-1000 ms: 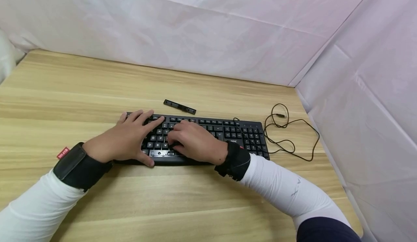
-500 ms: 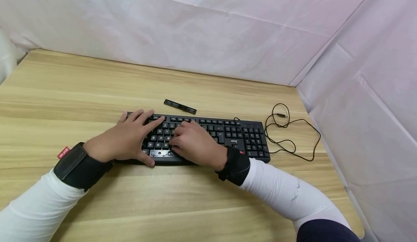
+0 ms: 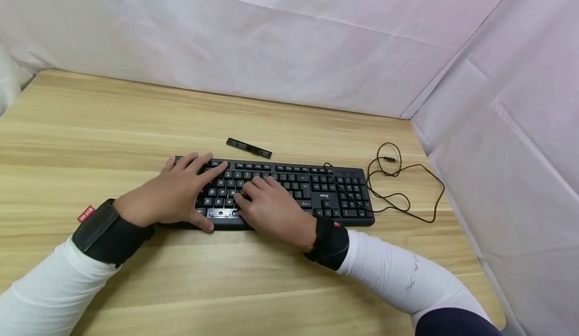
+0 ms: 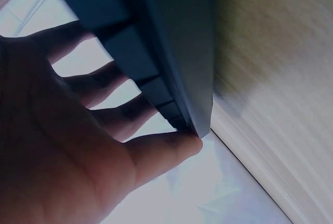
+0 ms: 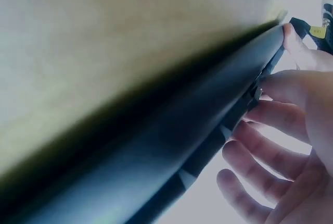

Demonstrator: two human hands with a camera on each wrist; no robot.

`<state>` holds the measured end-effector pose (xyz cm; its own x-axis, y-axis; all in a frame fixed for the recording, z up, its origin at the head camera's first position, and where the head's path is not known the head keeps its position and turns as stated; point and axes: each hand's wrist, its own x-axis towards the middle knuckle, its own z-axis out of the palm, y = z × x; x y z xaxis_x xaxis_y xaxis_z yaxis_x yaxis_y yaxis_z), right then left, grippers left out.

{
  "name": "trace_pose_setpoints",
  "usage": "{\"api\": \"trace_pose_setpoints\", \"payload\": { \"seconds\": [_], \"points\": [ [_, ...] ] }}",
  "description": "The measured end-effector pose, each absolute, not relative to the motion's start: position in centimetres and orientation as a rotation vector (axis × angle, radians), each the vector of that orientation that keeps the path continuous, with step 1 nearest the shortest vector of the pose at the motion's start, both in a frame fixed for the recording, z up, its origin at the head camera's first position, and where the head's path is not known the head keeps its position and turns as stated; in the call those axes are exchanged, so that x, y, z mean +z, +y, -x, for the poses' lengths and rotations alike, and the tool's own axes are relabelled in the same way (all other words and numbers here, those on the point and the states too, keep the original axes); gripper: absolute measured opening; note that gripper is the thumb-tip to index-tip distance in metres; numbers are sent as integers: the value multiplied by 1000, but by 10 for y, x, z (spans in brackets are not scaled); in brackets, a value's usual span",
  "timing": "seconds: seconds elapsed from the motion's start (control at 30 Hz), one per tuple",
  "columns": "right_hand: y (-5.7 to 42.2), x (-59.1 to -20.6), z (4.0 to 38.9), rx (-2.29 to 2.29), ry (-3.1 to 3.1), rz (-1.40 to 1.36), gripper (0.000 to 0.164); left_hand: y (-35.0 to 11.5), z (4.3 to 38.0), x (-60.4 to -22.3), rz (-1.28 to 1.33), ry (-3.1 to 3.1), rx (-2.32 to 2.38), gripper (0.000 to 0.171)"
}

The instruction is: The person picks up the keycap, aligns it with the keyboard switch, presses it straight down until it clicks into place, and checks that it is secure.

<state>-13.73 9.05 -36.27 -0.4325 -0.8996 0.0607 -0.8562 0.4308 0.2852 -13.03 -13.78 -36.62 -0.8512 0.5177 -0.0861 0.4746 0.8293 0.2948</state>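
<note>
A black keyboard (image 3: 348,195) lies on the wooden table. Over its left end spreads my left hand (image 3: 174,192), fingers straight across the keys and thumb at the front edge. In the left wrist view that thumb (image 4: 166,151) touches the keyboard's edge. My right hand (image 3: 271,207) rests over the middle, thumb and index tips close to the bare space-bar slot (image 3: 221,213). The right wrist view has its fingers (image 5: 260,135) loosely bent, with nothing visible gripped; the exact thumb contact is unclear. Behind the keyboard lies a loose black space-bar keycap (image 3: 249,148), apparently underside up.
The keyboard's thin black cable (image 3: 407,215) crosses the number keys and loops on the table to the right, its plug (image 3: 389,160) among the loops. White cloth walls (image 3: 289,39) stand behind and to the right of the table (image 3: 203,285).
My right hand has drawn a little toward the table's front, and its curled fingers have loosened, uncovering more keys. My left hand, the loose keycap and the keyboard stay where they were.
</note>
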Motion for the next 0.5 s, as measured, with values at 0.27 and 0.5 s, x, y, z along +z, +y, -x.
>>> {"api": "trace_pose_setpoints", "payload": {
  "seconds": [0.27, 0.5],
  "points": [
    [91, -364, 129, -360, -2479, -1564, 34, -138, 127, -364, -764, 2838, 406, 125],
    [92, -364, 126, -393, -2518, -1562, 37, -138, 127, -365, -765, 2843, 407, 125]
  ]
}}
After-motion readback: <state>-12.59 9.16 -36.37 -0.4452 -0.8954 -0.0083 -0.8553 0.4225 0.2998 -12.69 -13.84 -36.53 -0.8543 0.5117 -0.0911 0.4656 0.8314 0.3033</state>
